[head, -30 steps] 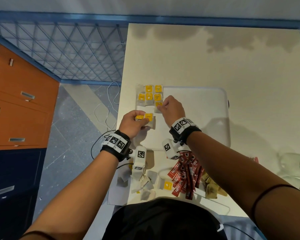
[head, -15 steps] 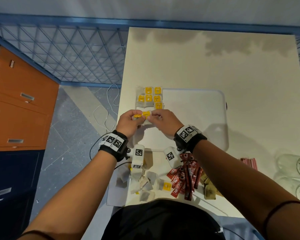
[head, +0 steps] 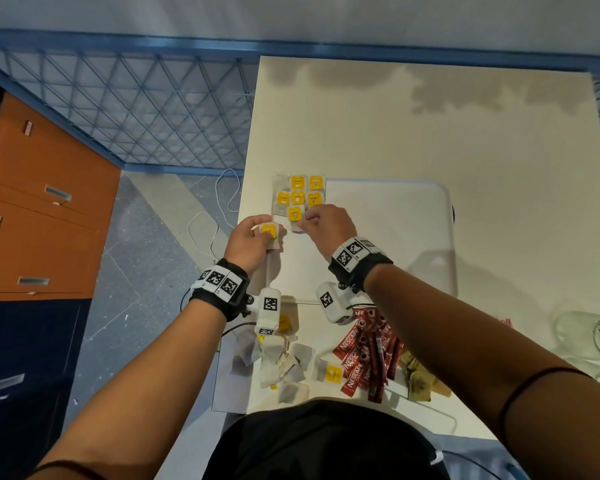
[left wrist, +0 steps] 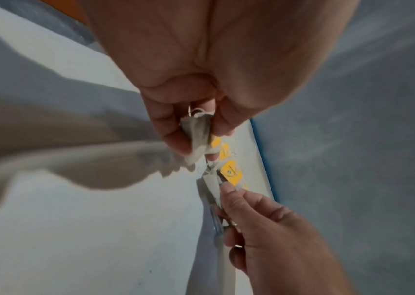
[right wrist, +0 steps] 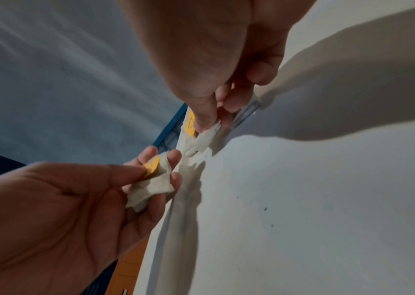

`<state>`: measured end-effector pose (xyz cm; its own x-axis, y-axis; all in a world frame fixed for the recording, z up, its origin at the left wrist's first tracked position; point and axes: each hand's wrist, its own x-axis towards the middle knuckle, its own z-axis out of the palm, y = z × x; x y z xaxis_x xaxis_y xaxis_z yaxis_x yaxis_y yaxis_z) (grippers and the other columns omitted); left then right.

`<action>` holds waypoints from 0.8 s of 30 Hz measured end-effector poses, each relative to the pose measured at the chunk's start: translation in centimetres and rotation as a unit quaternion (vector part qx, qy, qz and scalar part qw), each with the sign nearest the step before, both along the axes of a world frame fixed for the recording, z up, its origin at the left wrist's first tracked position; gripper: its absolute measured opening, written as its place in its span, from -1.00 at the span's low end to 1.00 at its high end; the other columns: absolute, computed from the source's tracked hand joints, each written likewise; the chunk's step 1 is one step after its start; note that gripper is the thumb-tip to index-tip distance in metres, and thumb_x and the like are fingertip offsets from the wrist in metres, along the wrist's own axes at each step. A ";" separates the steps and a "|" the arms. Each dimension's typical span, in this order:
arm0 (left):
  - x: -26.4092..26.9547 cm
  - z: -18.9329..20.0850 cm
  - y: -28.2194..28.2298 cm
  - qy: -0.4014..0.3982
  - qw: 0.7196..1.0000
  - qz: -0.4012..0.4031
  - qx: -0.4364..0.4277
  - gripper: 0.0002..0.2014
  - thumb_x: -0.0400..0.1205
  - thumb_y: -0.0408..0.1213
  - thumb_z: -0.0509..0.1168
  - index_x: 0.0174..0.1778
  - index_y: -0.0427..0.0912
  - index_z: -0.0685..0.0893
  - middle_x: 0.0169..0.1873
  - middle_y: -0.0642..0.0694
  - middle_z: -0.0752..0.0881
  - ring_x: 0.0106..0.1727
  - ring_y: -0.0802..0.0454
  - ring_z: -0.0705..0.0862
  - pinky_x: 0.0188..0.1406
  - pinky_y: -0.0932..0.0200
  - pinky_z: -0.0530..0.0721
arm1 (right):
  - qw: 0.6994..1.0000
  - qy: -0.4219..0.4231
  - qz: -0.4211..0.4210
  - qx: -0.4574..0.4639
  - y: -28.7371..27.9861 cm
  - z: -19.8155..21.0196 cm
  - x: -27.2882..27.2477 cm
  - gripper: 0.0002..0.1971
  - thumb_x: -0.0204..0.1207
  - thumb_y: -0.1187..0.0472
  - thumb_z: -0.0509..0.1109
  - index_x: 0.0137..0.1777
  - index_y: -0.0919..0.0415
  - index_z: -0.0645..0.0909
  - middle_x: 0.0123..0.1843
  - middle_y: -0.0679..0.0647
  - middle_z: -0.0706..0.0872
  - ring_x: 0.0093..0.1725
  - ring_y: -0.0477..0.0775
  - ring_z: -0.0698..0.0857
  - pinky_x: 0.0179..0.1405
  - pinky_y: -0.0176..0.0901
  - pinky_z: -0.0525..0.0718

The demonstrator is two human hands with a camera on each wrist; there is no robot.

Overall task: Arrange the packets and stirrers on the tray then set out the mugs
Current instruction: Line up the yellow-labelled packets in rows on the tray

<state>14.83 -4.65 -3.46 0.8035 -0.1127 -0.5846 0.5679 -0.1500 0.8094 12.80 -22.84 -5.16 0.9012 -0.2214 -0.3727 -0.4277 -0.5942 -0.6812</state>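
Observation:
A white tray [head: 395,216] lies on the table, with several yellow-tagged tea bags [head: 298,195] laid in rows at its far left corner. My left hand [head: 253,240] grips one tea bag [head: 269,232] by the tray's left edge; the same bag [left wrist: 197,137] shows between thumb and fingers in the left wrist view. My right hand [head: 326,226] pinches another tea bag [head: 296,216] at the near end of the rows, with its paper [right wrist: 203,137] under the thumb in the right wrist view. Glass mugs [head: 589,337] lie at the right edge.
Near the front edge lie loose tea bags [head: 281,365], red coffee sticks [head: 368,355] and brown packets [head: 420,379]. Red stirrers [head: 504,322] peek out behind my right forearm. Left of the table are the floor, a white cable [head: 219,209] and orange drawers [head: 39,202].
The hands met over the left hand's tea bags, and the right hand took one. It has carried that bag up to the near end of the rows; the left hand keeps one bag.

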 end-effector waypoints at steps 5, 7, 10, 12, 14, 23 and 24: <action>0.5 -0.3 0.2 -0.026 0.999 -0.008 0.032 -0.77 0.68 -0.52 0.28 0.12 -0.10 0.65 0.05 -0.29 0.84 0.13 -0.19 0.83 0.28 -0.19 0.73 | 0.998 0.027 0.000 -0.065 0.6 0.3 0.3 -0.80 0.62 -0.07 0.43 -0.16 0.00 0.66 -0.10 -0.03 0.79 -0.12 0.13 0.73 -0.04 0.05 0.78; 0.7 -0.3 0.2 -0.045 0.997 -0.029 0.054 -0.79 0.69 -0.50 0.29 0.06 -0.09 0.70 0.02 -0.26 0.85 0.11 -0.20 0.83 0.24 -0.21 0.74 | 0.997 0.028 -0.010 -0.078 0.8 0.3 0.3 -0.85 0.62 -0.07 0.43 -0.10 -0.05 0.61 -0.07 -0.02 0.77 -0.11 0.16 0.71 -0.03 0.03 0.76; 1.0 -0.4 0.1 -0.091 0.988 -0.068 0.101 -0.80 0.64 -0.49 0.35 0.07 -0.13 0.75 -0.04 -0.20 0.85 -0.05 -0.05 0.81 0.15 -0.13 0.77 | 0.996 0.026 -0.004 -0.084 0.9 0.4 0.2 -0.83 0.64 -0.07 0.41 -0.08 -0.03 0.56 -0.07 0.04 0.77 -0.10 0.21 0.72 -0.06 0.05 0.75; 1.4 -0.5 -0.1 -0.131 0.974 -0.110 0.146 -0.78 0.59 -0.50 0.40 0.08 -0.14 0.75 -0.08 -0.13 0.82 -0.15 0.03 0.73 0.08 -0.03 0.76 | 0.997 0.020 -0.003 -0.081 0.8 0.5 0.0 -0.80 0.63 -0.08 0.41 -0.09 0.00 0.55 -0.10 0.04 0.77 -0.12 0.22 0.72 -0.08 0.06 0.75; 1.8 -0.6 -0.3 -0.157 0.959 -0.160 0.175 -0.75 0.56 -0.51 0.43 0.05 -0.10 0.72 -0.10 -0.04 0.77 -0.18 0.06 0.68 0.01 0.08 0.74 | 0.997 0.014 -0.007 -0.074 0.7 0.5 -0.1 -0.79 0.63 -0.11 0.39 -0.07 0.00 0.56 -0.12 0.02 0.76 -0.14 0.22 0.71 -0.09 0.07 0.75; 4.8 -0.6 -1.5 -0.192 0.910 -0.256 0.264 -0.81 0.50 -0.36 0.57 -0.09 -0.01 0.75 -0.22 -0.12 0.79 -0.23 0.02 0.70 -0.13 0.14 0.71 | 0.999 -0.005 -0.006 -0.053 -0.7 0.3 -1.9 -0.86 0.64 -0.12 0.36 -0.08 -0.12 0.55 -0.15 -0.14 0.71 -0.12 0.04 0.72 -0.06 0.06 0.76; 5.0 -0.7 -1.6 -0.194 0.909 -0.257 0.265 -0.82 0.49 -0.35 0.58 -0.09 -0.02 0.76 -0.20 -0.11 0.80 -0.18 -0.01 0.74 -0.09 0.11 0.74 | 0.999 -0.002 -0.007 -0.053 -0.8 0.2 -2.0 -0.86 0.63 -0.12 0.37 -0.08 -0.13 0.55 -0.17 -0.15 0.69 -0.13 0.03 0.71 -0.06 0.06 0.76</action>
